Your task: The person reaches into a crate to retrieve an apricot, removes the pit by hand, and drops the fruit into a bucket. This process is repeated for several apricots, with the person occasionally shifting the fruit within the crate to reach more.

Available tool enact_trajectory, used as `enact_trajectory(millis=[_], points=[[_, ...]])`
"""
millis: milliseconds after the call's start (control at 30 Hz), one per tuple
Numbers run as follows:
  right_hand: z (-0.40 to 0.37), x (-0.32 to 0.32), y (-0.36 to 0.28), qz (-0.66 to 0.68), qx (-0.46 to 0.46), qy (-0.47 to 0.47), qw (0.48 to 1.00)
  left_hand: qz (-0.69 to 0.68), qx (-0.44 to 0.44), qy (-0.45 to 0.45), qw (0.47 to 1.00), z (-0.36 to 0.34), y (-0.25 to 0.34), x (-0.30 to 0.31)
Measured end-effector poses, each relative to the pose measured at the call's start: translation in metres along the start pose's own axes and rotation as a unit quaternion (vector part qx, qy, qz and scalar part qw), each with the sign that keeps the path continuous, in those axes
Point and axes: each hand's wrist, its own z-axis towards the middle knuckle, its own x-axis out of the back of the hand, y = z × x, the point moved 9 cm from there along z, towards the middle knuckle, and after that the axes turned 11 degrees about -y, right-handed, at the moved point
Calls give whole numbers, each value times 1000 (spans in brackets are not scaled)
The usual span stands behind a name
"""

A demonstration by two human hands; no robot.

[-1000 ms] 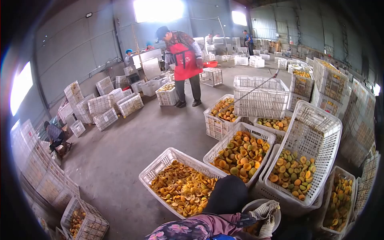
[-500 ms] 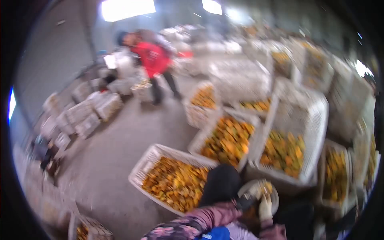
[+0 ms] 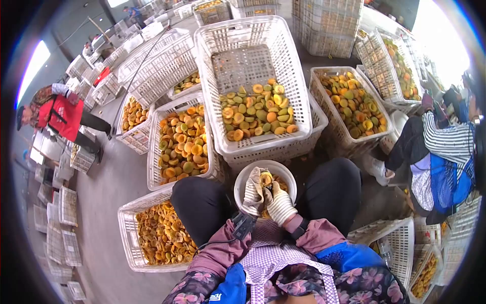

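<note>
My left hand (image 3: 253,191), in a worn striped glove, is closed around a cut apricot (image 3: 266,178) above a white bucket (image 3: 290,175). Close against it, my right hand (image 3: 280,204), in a cream-and-white knit glove, is also closed, with its fingertips at the fruit. Something small and dark shows between the two hands; its kind is hidden by the fingers. More yellow-orange fruit pieces lie inside the bucket, which stands between my knees.
A large white crate (image 3: 253,147) of apricot halves stands ahead, on another crate. Left are a crate (image 3: 152,144) of halves and a crate (image 3: 132,264) of darker pieces. A person in striped sleeves (image 3: 445,139) sits at right; a person in red (image 3: 61,114) walks at left.
My view has turned right and down, bringing the bucket and hands to the middle. The person in red now appears at the far left. Both hands stay together over the bucket.
</note>
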Motion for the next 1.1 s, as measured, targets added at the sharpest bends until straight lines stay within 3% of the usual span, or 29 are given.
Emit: enact_trajectory(millis=[100, 167, 200, 233, 300, 367, 433, 467, 500, 567, 600, 633, 667, 700, 733, 800, 900, 967, 1033, 1067, 1100], points=[[-5, -2, -5, -59, -26, -26, 998, 237, -88, 7, 967, -2, 26, 6], [-5, -9, -8, -17, -5, -54, 998, 499, -252, -52, 828, -22, 82, -48], [-4, -10, -8, -13, -6, -50, 999, 243, -56, -55, 967, -5, 55, -23], [-2, -19, -1, 29, -29, -80, 996, 246, -54, -60, 966, -5, 57, -25], [-2, -35, 6, 115, -73, -138, 981, 102, 7, -19, 995, -8, 49, -17], [-5, -38, 3, 127, -82, -162, 975, 145, 19, -30, 989, -7, 52, -11], [-4, -43, 2, 108, -79, -178, 975, 189, -35, -69, 979, -6, 65, -21], [-5, -38, -5, 9, -34, -177, 984, 187, -16, -68, 980, -7, 64, -21], [-8, -29, -14, 12, -35, -172, 984, 190, -15, -73, 979, -8, 66, -28], [-8, -8, -17, -50, -93, -135, 985, 180, -34, -65, 981, -6, 70, -36], [-5, -12, -16, 18, -49, -127, 991, 201, -59, -71, 975, -4, 69, -33], [-1, -15, -20, 136, 42, -80, 987, 354, -97, -94, 926, -7, 90, -51], [1, -28, 2, 249, -4, -101, 963, 182, -37, -73, 980, -4, 81, -47], [0, -36, 8, 359, -51, -123, 924, 5, 24, -46, 999, -5, 67, -46], [-1, -36, 7, 361, -50, -128, 923, -48, 48, -43, 997, -4, 64, -51], [-2, -20, -6, 112, 21, -100, 988, -19, 47, -37, 998, -5, 66, -48], [0, -25, -5, 142, -1, -143, 979, 49, 6, -17, 999, -9, 75, -54], [9, -36, 3, 245, 26, -165, 955, 41, -31, 7, 999, -8, 78, -55], [6, -13, -19, 127, -4, -194, 973, 43, -7, -1, 999, -6, 81, -59], [4, -2, -31, 133, -4, -196, 972, 39, 17, -9, 999, -6, 80, -62], [2, 5, -37, 57, -29, -213, 975, 51, 24, -62, 996, -3, 83, -73]])
